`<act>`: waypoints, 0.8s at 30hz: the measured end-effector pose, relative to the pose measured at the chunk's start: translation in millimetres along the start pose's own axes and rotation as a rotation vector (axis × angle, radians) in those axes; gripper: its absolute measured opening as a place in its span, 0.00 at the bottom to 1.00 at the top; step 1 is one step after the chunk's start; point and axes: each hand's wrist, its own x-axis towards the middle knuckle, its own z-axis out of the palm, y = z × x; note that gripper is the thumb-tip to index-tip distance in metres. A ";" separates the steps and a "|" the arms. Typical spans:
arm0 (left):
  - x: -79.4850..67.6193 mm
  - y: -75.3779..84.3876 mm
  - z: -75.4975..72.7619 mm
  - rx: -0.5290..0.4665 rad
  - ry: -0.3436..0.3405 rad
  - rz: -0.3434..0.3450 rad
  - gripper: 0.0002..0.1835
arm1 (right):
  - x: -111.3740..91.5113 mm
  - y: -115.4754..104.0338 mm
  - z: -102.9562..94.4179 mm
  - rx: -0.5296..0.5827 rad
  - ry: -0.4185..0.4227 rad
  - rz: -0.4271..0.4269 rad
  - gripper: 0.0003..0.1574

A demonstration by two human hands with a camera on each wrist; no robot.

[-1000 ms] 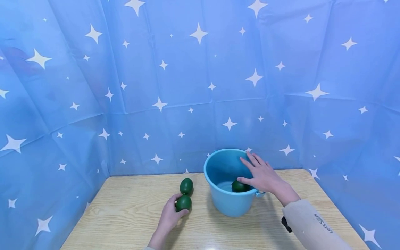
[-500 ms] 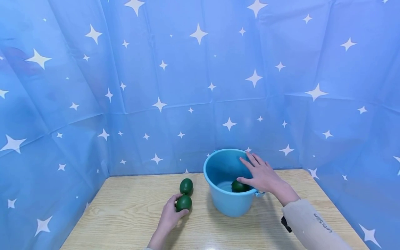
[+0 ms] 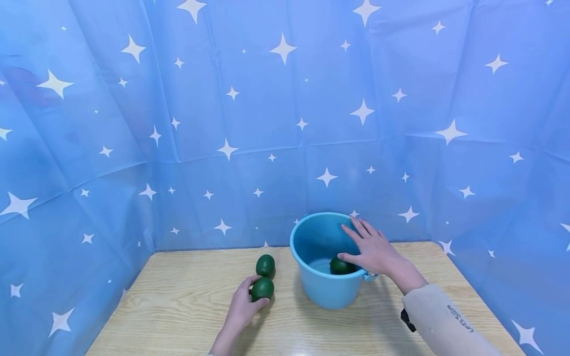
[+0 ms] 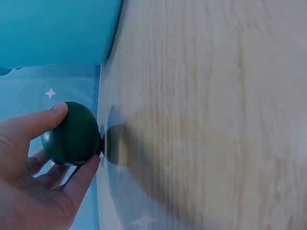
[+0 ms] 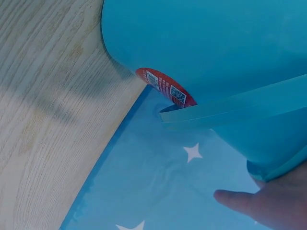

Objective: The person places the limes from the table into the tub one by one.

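Observation:
In the head view my left hand holds a smooth, dark green oval fruit between thumb and fingers, close over the table. The left wrist view shows the thumb on one side of this fruit and the fingers on the other. A second green fruit lies just behind it. To the right stands a light blue bucket, upright. Across its right rim lies my right hand, fingers spread and fairly straight. Inside the bucket is another green fruit, partly hidden by the right thumb and the near rim.
The wooden table ends at the back against a blue curtain with white stars, which also hangs at both sides. A blue handle and a red label show on the bucket's outside in the right wrist view.

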 end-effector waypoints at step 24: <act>-3.5 15.9 -9.3 -0.060 -0.010 0.006 0.36 | -1.2 -0.8 -0.9 0.012 0.008 -0.002 0.55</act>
